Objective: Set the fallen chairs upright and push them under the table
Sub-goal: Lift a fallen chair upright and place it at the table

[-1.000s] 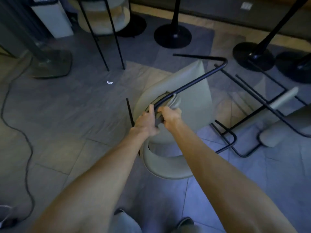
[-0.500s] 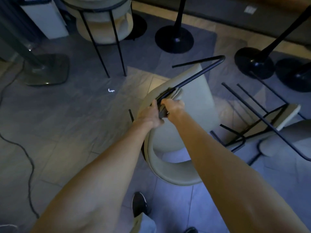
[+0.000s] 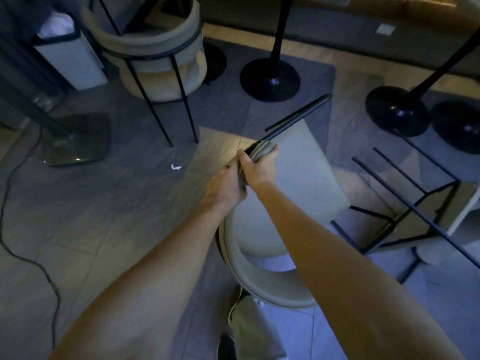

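Both hands, left hand (image 3: 226,187) and right hand (image 3: 257,170), are clenched on the beige chair (image 3: 293,183) where leg meets seat edge, likely for leverage; it tilts mid-floor. A second fallen chair (image 3: 441,211) lies just right.

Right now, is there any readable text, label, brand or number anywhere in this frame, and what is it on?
None can be read.
Pale plate on the far wall base: too small and blurred to tell if it bears any marking.
White bin and held chair: no lettering visible.
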### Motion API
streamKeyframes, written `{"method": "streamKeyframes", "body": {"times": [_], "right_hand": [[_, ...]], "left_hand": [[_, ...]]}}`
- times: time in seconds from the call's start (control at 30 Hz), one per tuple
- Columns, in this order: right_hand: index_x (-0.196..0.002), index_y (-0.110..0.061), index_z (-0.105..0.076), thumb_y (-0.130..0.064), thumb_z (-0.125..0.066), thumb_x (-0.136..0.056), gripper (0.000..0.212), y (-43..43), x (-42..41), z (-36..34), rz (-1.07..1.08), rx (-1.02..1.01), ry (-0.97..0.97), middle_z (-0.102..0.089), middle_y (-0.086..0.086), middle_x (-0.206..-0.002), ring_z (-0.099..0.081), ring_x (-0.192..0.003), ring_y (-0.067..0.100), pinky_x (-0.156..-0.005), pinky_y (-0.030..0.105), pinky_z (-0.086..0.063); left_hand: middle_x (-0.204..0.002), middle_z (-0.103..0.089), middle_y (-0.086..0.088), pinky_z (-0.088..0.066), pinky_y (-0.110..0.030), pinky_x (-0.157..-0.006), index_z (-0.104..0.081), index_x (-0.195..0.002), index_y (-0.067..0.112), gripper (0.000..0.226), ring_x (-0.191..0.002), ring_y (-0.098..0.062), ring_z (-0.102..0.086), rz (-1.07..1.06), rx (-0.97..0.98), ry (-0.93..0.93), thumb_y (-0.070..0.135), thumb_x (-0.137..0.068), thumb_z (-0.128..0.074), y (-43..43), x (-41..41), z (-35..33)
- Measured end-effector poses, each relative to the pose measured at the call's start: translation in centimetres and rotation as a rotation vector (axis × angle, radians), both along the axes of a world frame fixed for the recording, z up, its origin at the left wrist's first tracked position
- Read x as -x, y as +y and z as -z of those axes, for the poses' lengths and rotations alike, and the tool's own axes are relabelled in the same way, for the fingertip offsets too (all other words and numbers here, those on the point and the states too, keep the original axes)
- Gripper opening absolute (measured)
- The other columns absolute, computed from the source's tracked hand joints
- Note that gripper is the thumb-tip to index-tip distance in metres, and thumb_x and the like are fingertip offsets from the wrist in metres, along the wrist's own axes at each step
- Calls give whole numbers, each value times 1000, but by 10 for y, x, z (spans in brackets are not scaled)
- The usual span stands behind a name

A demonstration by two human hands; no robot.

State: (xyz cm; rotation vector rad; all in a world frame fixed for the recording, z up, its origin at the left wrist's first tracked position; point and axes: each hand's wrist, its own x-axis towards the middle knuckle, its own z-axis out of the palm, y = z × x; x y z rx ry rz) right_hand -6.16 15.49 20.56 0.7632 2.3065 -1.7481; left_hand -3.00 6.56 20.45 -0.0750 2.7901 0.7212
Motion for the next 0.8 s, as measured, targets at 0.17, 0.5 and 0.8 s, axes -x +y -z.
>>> {"method": "streamKeyframes", "body": {"times": [0.17,0.5,0.8], "right_hand": [[-152,-28,-21,-38,-51,-96,64,-19,50,-4,-244,-251,80,-35,23,-138,-61,-100,41,-92,44,-51],[-131,-15,-41,-38,-37,-103,36,-39,137,-7,-482,-380,-86,-39,29,-132,-58,-101,45,-97,45,-47],[-126,-14,-43,-32,-28,-107,31,-73,208,15,-519,-382,-57,-54,30,-116,-56,-98,42,-84,41,-42]], "left_hand": [[-134,-55,-12,-50,-49,-87,1,-158,27,91,-111,-38,-61,-55,20,62,18,-92,-60,-10,46,5],[-114,-61,-18,-51,-48,-76,-25,-147,25,71,-104,-41,-62,-72,-18,73,21,-89,-65,-40,128,26],[-98,-62,-16,-36,-35,-61,-41,-128,19,41,-90,-38,-62,-30,-73,114,19,-91,-59,-76,215,55]]}}
